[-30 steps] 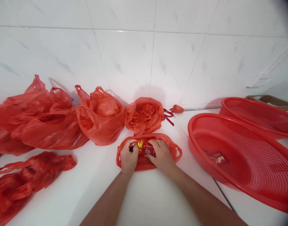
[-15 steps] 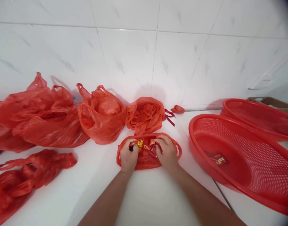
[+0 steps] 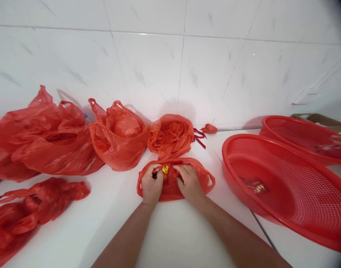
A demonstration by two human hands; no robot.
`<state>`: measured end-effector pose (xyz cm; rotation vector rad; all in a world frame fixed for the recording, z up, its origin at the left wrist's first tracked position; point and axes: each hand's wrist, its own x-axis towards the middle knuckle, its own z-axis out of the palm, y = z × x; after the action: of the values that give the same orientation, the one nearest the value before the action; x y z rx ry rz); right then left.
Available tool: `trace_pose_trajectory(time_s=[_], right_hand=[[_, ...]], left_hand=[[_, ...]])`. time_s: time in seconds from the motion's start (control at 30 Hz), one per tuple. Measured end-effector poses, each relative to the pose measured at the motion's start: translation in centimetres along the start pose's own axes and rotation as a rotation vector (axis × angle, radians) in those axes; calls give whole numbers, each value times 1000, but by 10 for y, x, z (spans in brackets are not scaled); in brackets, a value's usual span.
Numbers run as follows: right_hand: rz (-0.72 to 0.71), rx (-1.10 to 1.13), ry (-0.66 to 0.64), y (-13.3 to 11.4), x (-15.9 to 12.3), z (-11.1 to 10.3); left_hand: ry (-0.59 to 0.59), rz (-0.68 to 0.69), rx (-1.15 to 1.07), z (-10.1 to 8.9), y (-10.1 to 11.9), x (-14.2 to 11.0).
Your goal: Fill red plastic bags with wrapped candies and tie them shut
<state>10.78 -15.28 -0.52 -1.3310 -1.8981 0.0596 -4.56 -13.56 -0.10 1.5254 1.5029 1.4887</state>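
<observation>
An opened red plastic bag (image 3: 170,195) lies on the white table in front of me, and both my hands are inside its mouth. My left hand (image 3: 152,186) is closed around small red packets; one red packet (image 3: 165,171) with gold print shows beside its fingertips, and something dark pokes out at the thumb. My right hand (image 3: 189,181) is to its right, fingers bent and pinched at a small red piece whose kind I cannot make out. The fingers partly hide what lies in the bag.
A red perforated basket (image 3: 228,178) with a few red packets (image 3: 256,187) stands at right. Behind it, another person's hand (image 3: 339,142) is over a second red basket (image 3: 273,123). Red bags (image 3: 120,145) line the tiled wall; a crumpled red bag (image 3: 42,201) lies at left.
My right hand has moved left, closer to my left hand, covering the printed packets seen between them. Another person's hand has appeared at the far right basket.
</observation>
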Motion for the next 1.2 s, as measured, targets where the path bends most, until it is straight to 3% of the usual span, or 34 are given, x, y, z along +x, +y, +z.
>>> trace_pose_trajectory(time_s=[0.13, 0.47, 0.73, 0.9, 1.03, 1.2], right_hand=[[101, 207, 143, -3, 2, -12], [373, 389, 164, 8, 4, -15], [318, 337, 196, 13, 4, -15], [410, 414, 149, 9, 2, -14], [495, 520, 94, 4, 3, -16], [581, 572, 210, 9, 10, -23]], left_hand=[[-34, 36, -10, 0, -2, -1], [-188, 102, 25, 3, -1, -3], [-105, 252, 69, 3, -4, -1], [-100, 311, 52, 1, -3, -2], [-175, 324, 205, 4, -6, -1], [-128, 308, 334, 4, -6, 0]])
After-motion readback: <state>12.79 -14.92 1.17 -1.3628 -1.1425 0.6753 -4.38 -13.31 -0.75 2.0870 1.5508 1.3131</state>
